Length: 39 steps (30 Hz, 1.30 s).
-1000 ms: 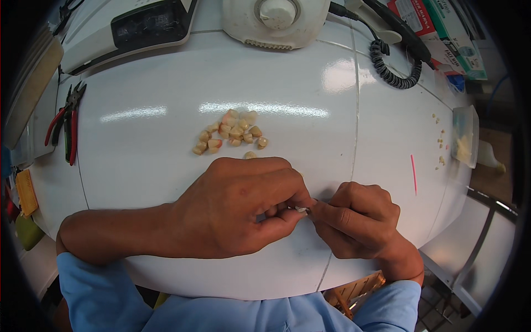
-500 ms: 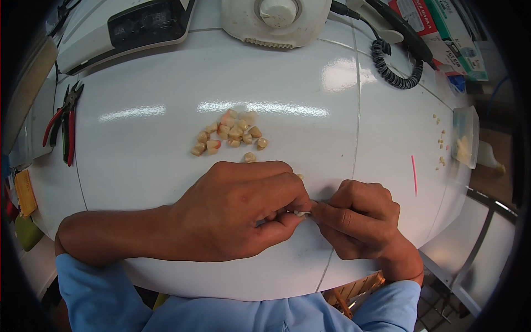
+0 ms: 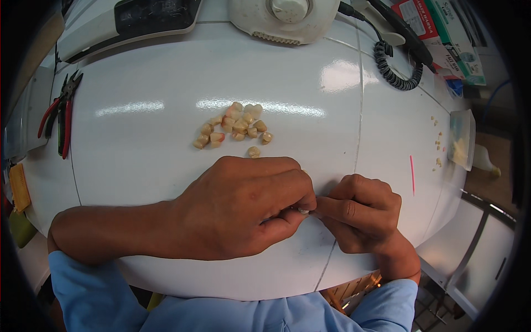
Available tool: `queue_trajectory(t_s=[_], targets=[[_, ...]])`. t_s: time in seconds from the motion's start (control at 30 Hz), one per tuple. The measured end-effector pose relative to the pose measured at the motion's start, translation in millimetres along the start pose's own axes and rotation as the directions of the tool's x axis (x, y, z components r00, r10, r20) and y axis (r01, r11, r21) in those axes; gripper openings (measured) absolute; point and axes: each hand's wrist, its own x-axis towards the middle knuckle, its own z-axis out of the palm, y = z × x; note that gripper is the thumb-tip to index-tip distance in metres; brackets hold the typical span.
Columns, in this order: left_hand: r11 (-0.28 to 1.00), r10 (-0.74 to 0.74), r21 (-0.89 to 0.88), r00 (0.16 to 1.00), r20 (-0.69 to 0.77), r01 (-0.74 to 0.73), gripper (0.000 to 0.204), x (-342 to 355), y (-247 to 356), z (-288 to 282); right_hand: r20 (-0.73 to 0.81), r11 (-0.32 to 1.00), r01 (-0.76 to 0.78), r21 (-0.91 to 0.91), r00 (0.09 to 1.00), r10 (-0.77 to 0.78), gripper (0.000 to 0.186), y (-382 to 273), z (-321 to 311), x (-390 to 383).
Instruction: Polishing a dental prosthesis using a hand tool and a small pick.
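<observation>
My left hand point(image 3: 249, 207) is closed in a pinch, with a small whitish piece point(image 3: 303, 211) between thumb and forefinger. Against those fingertips my right hand point(image 3: 362, 213) is closed too, its thumb and forefinger pressed together at the piece; what it grips is hidden. Beyond the left hand lies a loose pile of yellowish, tooth-like pieces point(image 3: 239, 126), some tinged red. One single tooth-like piece point(image 3: 254, 152) sits apart, just past my left knuckles. Both hands are held over the white tabletop point(image 3: 138, 171).
Red-handled pliers point(image 3: 62, 113) lie at the left. At the back stand a white device with a dark panel point(image 3: 155, 14) and a control box with a knob point(image 3: 287, 22). A coiled cable point(image 3: 395, 72), a pink stick point(image 3: 412, 174), tiny pieces point(image 3: 438, 146) and a clear container point(image 3: 462, 138) are on the right.
The view has shifted slightly. Both hands stay pinched together; the whitish piece is now more covered by my fingers.
</observation>
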Motion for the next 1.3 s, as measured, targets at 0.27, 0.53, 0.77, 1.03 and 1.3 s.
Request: queue_trajectory(t_s=[0.27,0.53,0.77,1.03,1.3], targets=[[0.999,0.04,0.037,0.999,0.003,-0.04,0.015,-2,-1,0,-0.023,0.998,0.024,-0.053,0.999,-0.025,0.03,-3,2,2],[0.996,0.068,0.061,0.997,0.03,-0.07,0.013,3,-3,-1,-0.038,0.998,0.008,-0.063,0.999,-0.011,0.028,0,3,-2],[0.999,0.054,-0.004,0.998,0.018,-0.054,0.013,5,-6,2,-0.118,0.991,-0.003,-0.134,0.993,-0.013,0.03,0,9,-9],[0.999,0.023,-0.035,0.999,0.034,-0.022,0.015,2,0,-1,-0.187,0.995,0.0,-0.101,0.982,-0.019,0.026,-4,13,-8],[1.0,0.017,-0.021,0.999,0.041,-0.016,0.014,1,1,-2,-0.068,0.993,0.035,-0.11,0.997,-0.043,0.027,-4,3,-3]])
